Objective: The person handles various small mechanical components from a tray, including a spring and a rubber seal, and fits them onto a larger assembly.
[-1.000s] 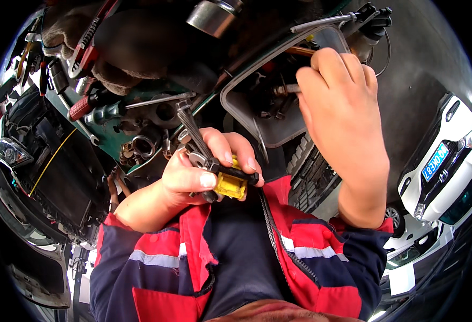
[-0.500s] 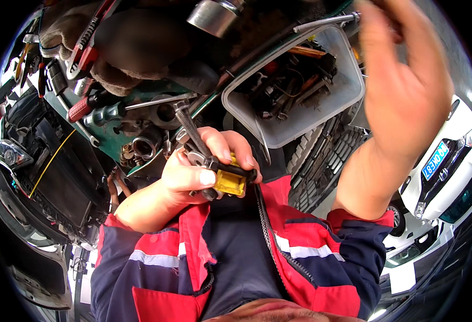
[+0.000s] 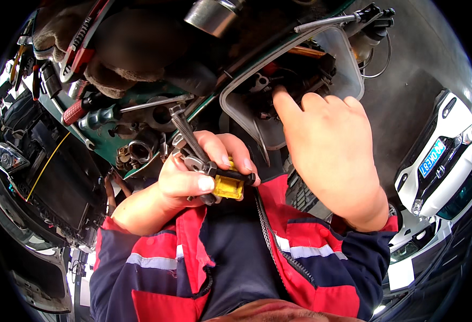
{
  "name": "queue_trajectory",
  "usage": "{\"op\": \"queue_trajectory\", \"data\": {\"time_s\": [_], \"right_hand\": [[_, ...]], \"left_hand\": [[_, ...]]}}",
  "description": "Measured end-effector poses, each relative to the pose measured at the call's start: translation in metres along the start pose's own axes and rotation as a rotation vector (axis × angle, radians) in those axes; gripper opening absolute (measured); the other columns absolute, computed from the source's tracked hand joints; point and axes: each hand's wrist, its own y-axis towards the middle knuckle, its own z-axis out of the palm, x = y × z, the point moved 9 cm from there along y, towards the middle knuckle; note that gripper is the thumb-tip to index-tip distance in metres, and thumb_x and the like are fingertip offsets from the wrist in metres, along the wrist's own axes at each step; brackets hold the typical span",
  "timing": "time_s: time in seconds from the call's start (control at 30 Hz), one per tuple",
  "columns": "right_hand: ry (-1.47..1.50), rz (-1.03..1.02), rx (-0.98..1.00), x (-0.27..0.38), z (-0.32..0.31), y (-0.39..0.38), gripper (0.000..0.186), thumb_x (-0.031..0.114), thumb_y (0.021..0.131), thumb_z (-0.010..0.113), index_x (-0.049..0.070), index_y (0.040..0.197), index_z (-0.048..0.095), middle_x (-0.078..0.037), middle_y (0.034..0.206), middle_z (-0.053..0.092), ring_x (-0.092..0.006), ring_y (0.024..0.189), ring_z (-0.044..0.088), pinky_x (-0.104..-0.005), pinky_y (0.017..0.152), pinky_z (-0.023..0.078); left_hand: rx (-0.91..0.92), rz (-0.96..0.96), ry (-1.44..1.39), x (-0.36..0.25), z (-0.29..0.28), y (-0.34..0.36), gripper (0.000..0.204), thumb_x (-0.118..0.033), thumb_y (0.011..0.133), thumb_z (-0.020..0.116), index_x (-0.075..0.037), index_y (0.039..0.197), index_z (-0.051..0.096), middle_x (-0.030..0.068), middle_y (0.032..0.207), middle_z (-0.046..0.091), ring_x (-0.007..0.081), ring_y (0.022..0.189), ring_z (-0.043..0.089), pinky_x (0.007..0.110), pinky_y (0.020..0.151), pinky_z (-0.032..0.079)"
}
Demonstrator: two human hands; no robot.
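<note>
My left hand [image 3: 179, 180] is closed round a bunch of hardware in front of my chest. From it stick out a long threaded bolt [image 3: 190, 134], a dark shorter bolt [image 3: 236, 175] and a yellow piece [image 3: 228, 187], plastic by its look. My right hand [image 3: 332, 145] reaches into a translucent plastic bin [image 3: 348, 67], back of the hand up. One finger points down among the dark metal parts; the other fingers bend over with their tips hidden. Beside that finger lies a small light metal piece [image 3: 260, 82]; whether I touch it cannot be made out.
On the green work surface at left lie a green-handled screwdriver [image 3: 100, 117], a red-handled tool [image 3: 75, 110], a wrench [image 3: 88, 140] and a metal ring [image 3: 141, 150]. Red pliers [image 3: 77, 59] and a glove [image 3: 50, 35] are behind. A ratchet handle [image 3: 327, 22] crosses the bin's far edge. White cars stand at right.
My right hand has come from the upper right down and leftward into the bin. A small light metal piece now shows there. The left hand keeps its hold, almost unmoved.
</note>
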Motion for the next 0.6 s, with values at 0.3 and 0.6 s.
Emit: {"op": "queue_trajectory", "data": {"time_s": [0.3, 0.6], "right_hand": [[0.112, 0.177, -0.206, -0.012, -0.008, -0.004, 0.015, 0.019, 0.083, 0.067, 0.01, 0.092, 0.059, -0.005, 0.068, 0.052, -0.0243, 0.063, 0.057, -0.0371, 0.06, 0.04], [0.012, 0.323, -0.202, -0.036, 0.0, 0.015, 0.014, 0.019, 0.083, 0.066, 0.008, 0.076, 0.063, -0.009, 0.065, 0.061, -0.0287, 0.063, 0.062, -0.0379, 0.06, 0.047]], "left_hand": [[0.048, 0.006, 0.059, 0.0, 0.002, -0.001, 0.028, -0.011, 0.078, 0.066, -0.005, 0.105, 0.06, 0.0213, 0.109, 0.056, 0.0426, 0.104, 0.059, 0.046, 0.081, 0.056], [0.097, 0.021, 0.104, 0.003, -0.002, 0.001, 0.029, -0.014, 0.079, 0.062, -0.006, 0.107, 0.057, 0.0206, 0.11, 0.053, 0.0472, 0.105, 0.056, 0.045, 0.074, 0.06]]}}
